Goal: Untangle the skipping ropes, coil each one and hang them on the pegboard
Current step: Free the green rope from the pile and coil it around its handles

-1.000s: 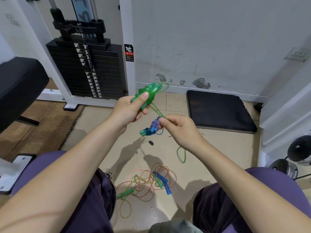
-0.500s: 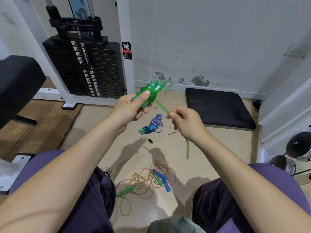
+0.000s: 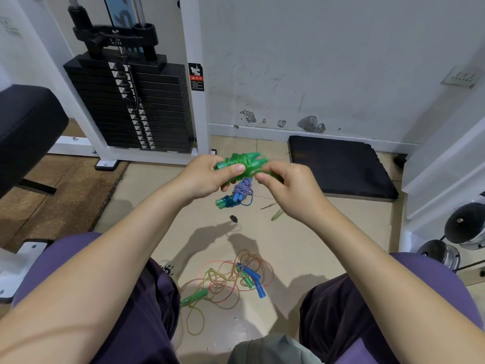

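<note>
At the centre of the frame, the left hand (image 3: 207,177) grips the translucent green plastic skipping rope bundle (image 3: 242,162) by its handles, thumb pressed along the top, while the right hand (image 3: 291,187) pinches the green cord against the bundle's right side, fingers curled. A loose green tail (image 3: 277,214) hangs below the right hand. This rope looks nearly coiled, with only its end left to secure. Just beneath the hands, on the beige floor (image 3: 301,232), lies an already bundled blue-and-white braided rope with blue handles (image 3: 237,195). At lower centre a tangle of orange and yellow cords with green and blue handles (image 3: 228,279) remains untouched. No pegboard is in view, so nothing appears hung yet.
</note>
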{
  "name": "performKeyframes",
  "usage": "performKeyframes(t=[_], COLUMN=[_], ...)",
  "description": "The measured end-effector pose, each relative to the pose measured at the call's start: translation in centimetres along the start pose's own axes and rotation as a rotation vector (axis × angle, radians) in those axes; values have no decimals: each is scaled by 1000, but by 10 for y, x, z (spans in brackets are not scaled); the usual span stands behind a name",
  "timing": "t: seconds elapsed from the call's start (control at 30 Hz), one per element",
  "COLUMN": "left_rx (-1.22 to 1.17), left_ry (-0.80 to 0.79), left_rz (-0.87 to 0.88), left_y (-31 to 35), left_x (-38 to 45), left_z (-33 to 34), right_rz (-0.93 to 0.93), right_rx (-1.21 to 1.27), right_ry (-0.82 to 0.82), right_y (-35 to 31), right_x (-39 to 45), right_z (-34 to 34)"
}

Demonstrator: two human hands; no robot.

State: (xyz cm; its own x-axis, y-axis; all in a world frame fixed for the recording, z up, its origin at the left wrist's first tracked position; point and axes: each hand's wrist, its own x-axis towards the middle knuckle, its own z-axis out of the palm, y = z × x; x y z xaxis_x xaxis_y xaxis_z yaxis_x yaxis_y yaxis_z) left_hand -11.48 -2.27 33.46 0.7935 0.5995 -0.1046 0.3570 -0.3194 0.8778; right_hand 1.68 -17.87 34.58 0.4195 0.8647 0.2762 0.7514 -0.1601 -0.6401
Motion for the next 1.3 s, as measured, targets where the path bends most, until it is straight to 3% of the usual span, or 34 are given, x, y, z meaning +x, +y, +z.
performKeyframes(t=[0.13, 0.3, 0.6, 0.93, 1.13, 1.3], left_rx=[206, 190, 135, -161, -220, -136], left_ry=[-274, -491, -496, -622, -587, -525], left_rz=[7, 18, 90, 14, -20, -43], left_y=[2, 8, 3, 7, 9, 10], left_x=[-5, -14, -15, -17, -19, -21], left_z=[-3, -3, 2, 0, 6, 17], right_rz=[-20, 38, 187, 137, 98, 72], right_rx=[7, 141, 324, 522, 385, 332], right_ry=[10, -86, -292, -180, -108, -116], right_y=[6, 6, 0, -4, 1, 0], right_x=[4, 4, 1, -2, -1, -2], right_z=[-14, -14, -10, -12, -11, -6])
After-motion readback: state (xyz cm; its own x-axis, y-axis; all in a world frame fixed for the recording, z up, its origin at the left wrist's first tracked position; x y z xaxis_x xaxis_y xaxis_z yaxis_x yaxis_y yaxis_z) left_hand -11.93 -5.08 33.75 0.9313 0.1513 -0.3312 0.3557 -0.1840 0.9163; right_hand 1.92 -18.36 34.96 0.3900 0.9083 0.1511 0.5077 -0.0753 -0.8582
